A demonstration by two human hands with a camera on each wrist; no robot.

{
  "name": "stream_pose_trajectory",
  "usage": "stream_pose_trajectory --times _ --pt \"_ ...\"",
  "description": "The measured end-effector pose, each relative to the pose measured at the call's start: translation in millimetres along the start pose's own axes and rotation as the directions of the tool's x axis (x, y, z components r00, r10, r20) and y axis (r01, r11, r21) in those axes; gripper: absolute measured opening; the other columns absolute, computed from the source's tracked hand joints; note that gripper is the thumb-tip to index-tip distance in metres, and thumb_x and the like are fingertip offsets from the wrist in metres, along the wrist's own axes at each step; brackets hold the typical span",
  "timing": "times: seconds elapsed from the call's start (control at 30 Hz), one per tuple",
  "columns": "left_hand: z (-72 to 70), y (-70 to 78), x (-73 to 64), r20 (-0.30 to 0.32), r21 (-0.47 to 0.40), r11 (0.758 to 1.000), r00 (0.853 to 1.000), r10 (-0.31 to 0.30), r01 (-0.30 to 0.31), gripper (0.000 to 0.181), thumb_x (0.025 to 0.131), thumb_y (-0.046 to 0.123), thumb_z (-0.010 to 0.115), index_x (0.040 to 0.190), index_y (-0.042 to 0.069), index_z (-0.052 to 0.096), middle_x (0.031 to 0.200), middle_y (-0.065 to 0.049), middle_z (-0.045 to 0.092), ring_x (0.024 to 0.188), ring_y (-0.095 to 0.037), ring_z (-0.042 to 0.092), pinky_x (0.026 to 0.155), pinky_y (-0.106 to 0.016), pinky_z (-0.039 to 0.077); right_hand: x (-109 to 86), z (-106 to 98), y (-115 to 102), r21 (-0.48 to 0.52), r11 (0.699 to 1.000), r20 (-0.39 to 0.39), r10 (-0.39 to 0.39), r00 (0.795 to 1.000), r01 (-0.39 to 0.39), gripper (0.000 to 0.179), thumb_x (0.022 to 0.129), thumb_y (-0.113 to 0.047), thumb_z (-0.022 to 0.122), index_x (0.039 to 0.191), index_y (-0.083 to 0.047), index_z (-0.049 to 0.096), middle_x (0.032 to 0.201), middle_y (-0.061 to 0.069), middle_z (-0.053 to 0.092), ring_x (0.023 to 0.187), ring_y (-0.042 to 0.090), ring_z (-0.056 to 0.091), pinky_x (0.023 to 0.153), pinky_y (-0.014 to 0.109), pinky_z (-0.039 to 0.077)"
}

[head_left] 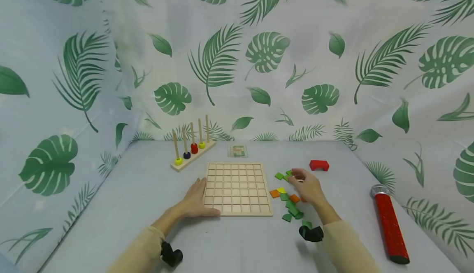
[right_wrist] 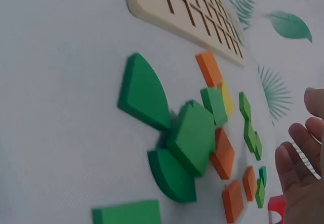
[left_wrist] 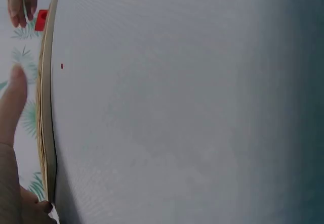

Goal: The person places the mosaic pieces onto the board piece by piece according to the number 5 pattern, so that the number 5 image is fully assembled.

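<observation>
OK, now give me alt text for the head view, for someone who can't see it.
A person's left hand rests against a wooden grid board while the right hand reaches over scattered green, orange and yellow tiles. Around them are a beaded peg stand, small card, red block and red cylinder.

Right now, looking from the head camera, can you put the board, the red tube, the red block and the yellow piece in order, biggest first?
1. Board
2. Red tube, though being nearer than the red block helps it look big
3. Red block
4. Yellow piece
</observation>
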State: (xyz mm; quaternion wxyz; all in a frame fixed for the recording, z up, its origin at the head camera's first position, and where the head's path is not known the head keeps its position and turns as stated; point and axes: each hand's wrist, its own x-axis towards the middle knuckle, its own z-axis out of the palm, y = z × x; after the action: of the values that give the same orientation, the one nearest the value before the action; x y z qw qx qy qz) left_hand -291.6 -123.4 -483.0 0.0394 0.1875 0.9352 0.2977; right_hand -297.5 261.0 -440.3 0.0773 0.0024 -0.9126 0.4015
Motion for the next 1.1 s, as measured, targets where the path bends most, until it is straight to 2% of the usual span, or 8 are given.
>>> stream_pose_trajectory --times 0.2,0.3,0.4,0.53,0.7,0.83,0.9,1.1 --pt "0.0 -0.1 1.0 0.029 0.105 0.993 0.999 0.046 -0.049 0.14 0.054 0.069 0.078 0.147 -0.009 0.007 0.153 -0.027 0.011 0.141 -0.041 0.004 0.114 -0.048 0.01 5.9 -16 10 -0.088 0.996 -0.006 -0.027 1.0 0.027 0.04 0.095 -0.021 0.055 0.129 0.0 0.052 0.121 0.021 0.058 0.107 0.034 0.054 0.085 0.045 0.051" --pt "0.0 -0.8 2.9 0.027 0.123 0.991 0.999 0.045 -0.048 0.141 0.054 0.071 0.076 0.147 -0.009 0.007 0.153 -0.027 0.011 0.141 -0.039 0.005 0.114 -0.047 0.01 11.3 -22 16 -0.122 0.992 -0.013 -0.027 1.0 0.025 0.038 0.095 -0.018 0.055 0.128 0.001 0.053 0.119 0.02 0.059 0.106 0.035 0.053 0.086 0.045 0.051" --pt "-0.2 -0.6 3.6 0.026 0.125 0.991 0.999 0.04 -0.043 0.14 0.054 0.071 0.076 0.147 -0.009 0.007 0.153 -0.027 0.011 0.141 -0.039 0.005 0.114 -0.046 0.01 17.3 -22 21 -0.137 0.99 -0.021 -0.02 1.0 0.017 0.035 0.093 -0.015 0.057 0.124 0.002 0.055 0.113 0.019 0.06 0.097 0.032 0.054 0.081 0.042 0.052" --pt "-0.2 0.7 1.1 0.038 0.127 0.991 0.999 0.026 -0.031 0.14 0.054 0.069 0.077 0.146 -0.01 0.008 0.152 -0.028 0.012 0.141 -0.04 0.005 0.114 -0.046 0.01 25.7 -12 25 -0.162 0.987 -0.002 -0.02 1.0 0.02 0.035 0.089 -0.015 0.064 0.118 0.003 0.057 0.105 0.017 0.062 0.088 0.029 0.054 0.076 0.038 0.052" --pt "-0.8 2.4 -3.9 0.045 0.133 0.991 0.999 0.015 -0.02 0.139 0.055 0.069 0.077 0.146 -0.011 0.01 0.151 -0.029 0.013 0.14 -0.041 0.006 0.114 -0.048 0.011 30.2 7 26 -0.16 0.987 0.044 0.038 0.998 -0.031 0.043 0.085 -0.018 0.069 0.119 0.003 0.055 0.11 0.02 0.06 0.093 0.031 0.053 0.083 0.044 0.05" --pt "-1.7 3.3 -5.2 0.042 0.141 0.99 0.999 0.02 -0.026 0.139 0.055 0.073 0.074 0.146 -0.011 0.01 0.151 -0.031 0.012 0.14 -0.043 0.004 0.114 -0.049 0.011 32.4 17 24 -0.184 0.979 0.022 0.089 0.996 -0.083 0.047 0.082 -0.02 0.072 0.119 0.003 0.053 0.111 0.02 0.058 0.094 0.031 0.051 0.086 0.046 0.05" --pt "-1.6 2.8 -4.9 0.044 0.156 0.988 0.999 0.012 -0.019 0.139 0.055 0.075 0.072 0.146 -0.011 0.01 0.151 -0.03 0.011 0.14 -0.043 0.003 0.114 -0.049 0.009 35.1 21 25 -0.19 0.978 0.006 0.087 0.996 -0.085 0.047 0.082 -0.02 0.073 0.118 0.003 0.054 0.111 0.02 0.057 0.094 0.031 0.051 0.086 0.046 0.049" --pt "-0.8 -0.7 -5.6 0.04 0.168 0.986 0.999 -0.008 0.001 0.138 0.055 0.077 0.07 0.146 -0.009 0.012 0.151 -0.03 0.01 0.14 -0.042 0.003 0.114 -0.05 0.01 40.9 30 26 -0.186 0.982 -0.035 -0.011 0.999 0.004 0.036 0.083 -0.014 0.072 0.111 0.005 0.058 0.103 0.018 0.06 0.089 0.029 0.051 0.085 0.044 0.05"
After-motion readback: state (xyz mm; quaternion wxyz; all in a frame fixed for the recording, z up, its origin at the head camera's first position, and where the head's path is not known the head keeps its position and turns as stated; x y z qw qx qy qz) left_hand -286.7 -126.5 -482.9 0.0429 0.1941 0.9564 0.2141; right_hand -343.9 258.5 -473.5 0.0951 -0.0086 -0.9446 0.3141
